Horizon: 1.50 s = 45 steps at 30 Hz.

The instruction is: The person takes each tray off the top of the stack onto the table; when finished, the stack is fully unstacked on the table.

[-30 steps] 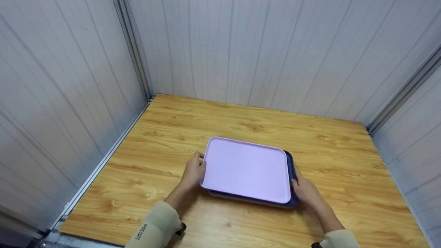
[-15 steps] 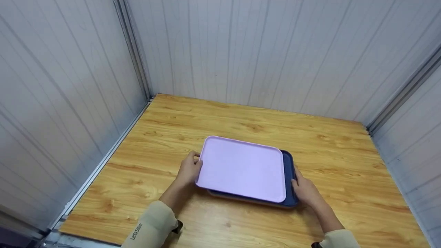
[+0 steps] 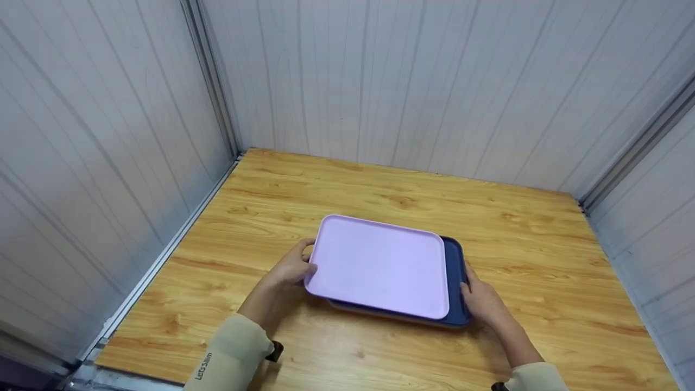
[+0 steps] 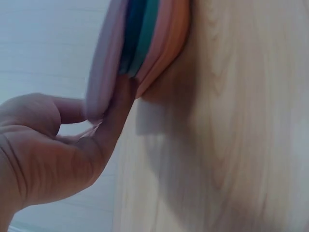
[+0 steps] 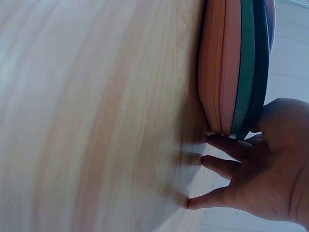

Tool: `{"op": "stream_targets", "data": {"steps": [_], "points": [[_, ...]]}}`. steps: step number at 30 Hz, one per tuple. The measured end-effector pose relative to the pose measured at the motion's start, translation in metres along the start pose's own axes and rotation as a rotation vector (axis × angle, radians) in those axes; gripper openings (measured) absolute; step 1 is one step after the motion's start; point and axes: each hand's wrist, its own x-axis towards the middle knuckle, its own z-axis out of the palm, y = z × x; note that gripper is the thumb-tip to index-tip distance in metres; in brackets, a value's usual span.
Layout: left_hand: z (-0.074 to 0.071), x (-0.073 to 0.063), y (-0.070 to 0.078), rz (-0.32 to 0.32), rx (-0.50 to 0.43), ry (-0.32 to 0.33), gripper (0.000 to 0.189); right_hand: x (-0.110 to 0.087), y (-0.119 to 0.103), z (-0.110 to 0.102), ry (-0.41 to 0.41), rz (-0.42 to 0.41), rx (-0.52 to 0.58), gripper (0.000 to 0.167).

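A lilac rectangular tray (image 3: pixel 380 266) lies shifted left over a navy tray (image 3: pixel 456 282). My left hand (image 3: pixel 293 267) pinches the lilac tray's left edge, thumb on top and fingers underneath. In the left wrist view that edge of the lilac tray (image 4: pixel 104 63) is raised off the stack. My right hand (image 3: pixel 480 297) holds the stack's right end, its thumb over the navy rim. Below the navy tray, the right wrist view shows a green tray (image 5: pixel 244 63), a pink tray (image 5: pixel 229 67) and orange trays (image 5: pixel 211 67). Spread fingertips of that hand touch the table.
The stack stands on a wood-grain table (image 3: pixel 380 184) near its front. Pale panelled walls (image 3: pixel 347 81) enclose the back and both sides. A metal strip (image 3: pixel 163 255) runs along the table's left edge.
The lilac tray has slid left with my left hand, baring more of the navy tray at the right. My left wrist has swung left and lower. The right hand stays nearly still.
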Motion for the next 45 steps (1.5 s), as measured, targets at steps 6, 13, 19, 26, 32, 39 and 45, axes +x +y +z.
{"op": "stream_targets", "data": {"steps": [6,13,19,26,32,39,45], "points": [[-0.007,-0.005,-0.001,-0.043,-0.099,-0.097,0.086,0.000,0.000,0.000,-0.011,0.019,0.005,0.058],[-0.006,-0.004,-0.004,-0.034,-0.139,-0.057,0.083,0.001,0.000,0.001,-0.006,0.010,0.000,0.058],[-0.007,-0.004,-0.006,-0.023,-0.162,0.017,0.079,0.003,0.001,0.001,-0.019,0.011,0.007,0.058],[-0.016,-0.005,-0.009,-0.014,-0.143,0.129,0.069,0.003,0.001,0.001,-0.022,0.010,0.007,0.058],[-0.025,-0.006,-0.011,-0.018,-0.114,0.180,0.063,0.001,0.000,0.000,-0.035,0.011,-0.002,0.058],[-0.036,-0.007,-0.013,-0.044,-0.104,0.185,0.059,0.002,0.001,0.000,-0.037,0.012,-0.009,0.058],[-0.047,-0.012,-0.013,-0.027,-0.108,0.195,0.057,0.001,0.001,-0.001,-0.042,0.012,-0.012,0.058]]}}
